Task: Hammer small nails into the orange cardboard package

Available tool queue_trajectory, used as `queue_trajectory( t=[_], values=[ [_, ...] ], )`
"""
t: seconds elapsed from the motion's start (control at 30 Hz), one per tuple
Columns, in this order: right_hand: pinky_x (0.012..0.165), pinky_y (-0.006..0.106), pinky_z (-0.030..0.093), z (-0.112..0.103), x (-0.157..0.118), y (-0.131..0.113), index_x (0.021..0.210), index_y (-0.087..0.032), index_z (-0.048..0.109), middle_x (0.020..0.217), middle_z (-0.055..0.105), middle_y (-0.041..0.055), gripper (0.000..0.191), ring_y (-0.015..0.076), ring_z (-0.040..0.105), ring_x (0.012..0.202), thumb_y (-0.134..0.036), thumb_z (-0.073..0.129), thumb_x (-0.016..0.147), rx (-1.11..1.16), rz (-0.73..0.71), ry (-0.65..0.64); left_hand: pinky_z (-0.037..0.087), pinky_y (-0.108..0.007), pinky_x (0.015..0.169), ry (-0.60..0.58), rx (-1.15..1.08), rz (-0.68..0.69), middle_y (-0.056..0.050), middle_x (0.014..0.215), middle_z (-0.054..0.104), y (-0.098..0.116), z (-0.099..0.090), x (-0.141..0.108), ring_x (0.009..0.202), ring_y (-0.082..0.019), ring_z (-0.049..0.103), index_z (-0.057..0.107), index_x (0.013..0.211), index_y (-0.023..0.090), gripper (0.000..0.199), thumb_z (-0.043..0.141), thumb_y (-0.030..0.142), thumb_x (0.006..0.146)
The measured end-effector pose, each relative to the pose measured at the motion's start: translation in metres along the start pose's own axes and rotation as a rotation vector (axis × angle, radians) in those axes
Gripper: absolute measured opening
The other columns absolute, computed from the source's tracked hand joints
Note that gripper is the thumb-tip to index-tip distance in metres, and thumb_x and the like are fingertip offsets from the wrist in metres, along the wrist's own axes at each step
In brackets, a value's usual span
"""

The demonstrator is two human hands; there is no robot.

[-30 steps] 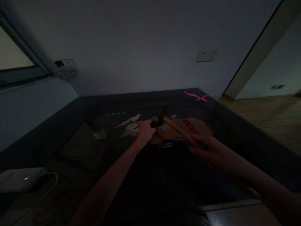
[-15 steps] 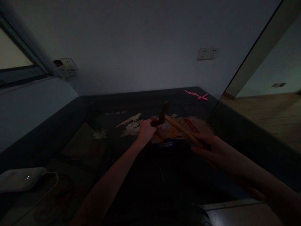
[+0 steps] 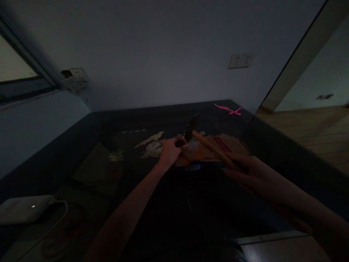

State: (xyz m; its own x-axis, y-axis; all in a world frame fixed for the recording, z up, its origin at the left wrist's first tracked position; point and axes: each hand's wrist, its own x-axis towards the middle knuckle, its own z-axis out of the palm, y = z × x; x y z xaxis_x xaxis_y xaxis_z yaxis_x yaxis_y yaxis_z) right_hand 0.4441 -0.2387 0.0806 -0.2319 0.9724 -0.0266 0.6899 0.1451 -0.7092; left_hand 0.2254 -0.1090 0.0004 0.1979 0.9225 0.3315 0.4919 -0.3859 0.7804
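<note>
My right hand [image 3: 242, 168] is closed around the wooden handle of a hammer [image 3: 209, 146]. The dark hammer head is just beside the fingertips of my left hand [image 3: 171, 148]. Those left fingers are pinched together over the left part of a speckled tan and orange sheet [image 3: 195, 151], and what they hold is too small and dark to make out. A red strip with light marks lies across the sheet's right part. Under its front edge shows something dark blue with a pale label [image 3: 193, 167].
The dark tabletop [image 3: 152, 116] carries a pale bird-and-flower design [image 3: 152, 143]. A pink ribbon [image 3: 231, 111] lies at the back right. At the left front is a white device [image 3: 24, 209] with a cable. Wall sockets [image 3: 240, 61] sit above the table.
The hammer head has risen slightly and shifted a little right, away from the left fingertips. My right hand has moved slightly to the right with it. The left hand stays in place.
</note>
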Motion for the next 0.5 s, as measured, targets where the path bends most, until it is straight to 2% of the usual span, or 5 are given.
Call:
queue_trajectory(
  t=[0.07, 0.2, 0.37, 0.5],
  values=[
    [0.048, 0.024, 0.045, -0.0001, 0.0004, -0.0003, 0.105, -0.017, 0.063, 0.077, 0.066, 0.003, 0.032, 0.0159, 0.059, 0.059, -0.035, 0.052, 0.081, 0.003, -0.002, -0.001, 0.051, -0.027, 0.072, -0.004, 0.0, -0.006, -0.003, 0.082, 0.071, 0.0004, -0.0004, 0.0001, 0.076, -0.016, 0.066, 0.067, 0.082, 0.018, 0.01, 0.067, 0.015, 0.073],
    [0.061, 0.027, 0.049, 0.0033, 0.0041, 0.0014, 0.101, -0.016, 0.065, 0.086, 0.068, 0.0048, 0.029, 0.0195, 0.062, 0.073, -0.031, 0.055, 0.079, -0.031, -0.014, 0.004, 0.05, -0.028, 0.073, -0.007, 0.031, -0.016, -0.003, 0.084, 0.071, 0.0001, -0.0008, 0.0005, 0.078, -0.018, 0.066, 0.068, 0.084, 0.018, 0.012, 0.069, 0.017, 0.072],
    [0.049, 0.024, 0.044, 0.0005, 0.0014, -0.0017, 0.097, -0.017, 0.066, 0.073, 0.064, 0.0022, 0.027, 0.0148, 0.056, 0.058, -0.031, 0.054, 0.078, -0.018, 0.006, 0.015, 0.05, -0.028, 0.074, -0.012, 0.017, -0.024, -0.003, 0.084, 0.071, 0.0028, -0.0007, 0.0004, 0.079, -0.018, 0.066, 0.067, 0.083, 0.018, 0.01, 0.068, 0.017, 0.073],
    [0.046, 0.024, 0.042, -0.0011, -0.0016, -0.0035, 0.106, -0.018, 0.063, 0.07, 0.062, 0.0013, 0.032, 0.0143, 0.055, 0.055, -0.033, 0.052, 0.081, 0.033, 0.002, 0.002, 0.05, -0.026, 0.07, -0.019, -0.022, -0.032, -0.003, 0.08, 0.07, 0.004, 0.0002, 0.0007, 0.073, -0.016, 0.066, 0.066, 0.079, 0.017, 0.007, 0.068, 0.015, 0.073]
  ],
)
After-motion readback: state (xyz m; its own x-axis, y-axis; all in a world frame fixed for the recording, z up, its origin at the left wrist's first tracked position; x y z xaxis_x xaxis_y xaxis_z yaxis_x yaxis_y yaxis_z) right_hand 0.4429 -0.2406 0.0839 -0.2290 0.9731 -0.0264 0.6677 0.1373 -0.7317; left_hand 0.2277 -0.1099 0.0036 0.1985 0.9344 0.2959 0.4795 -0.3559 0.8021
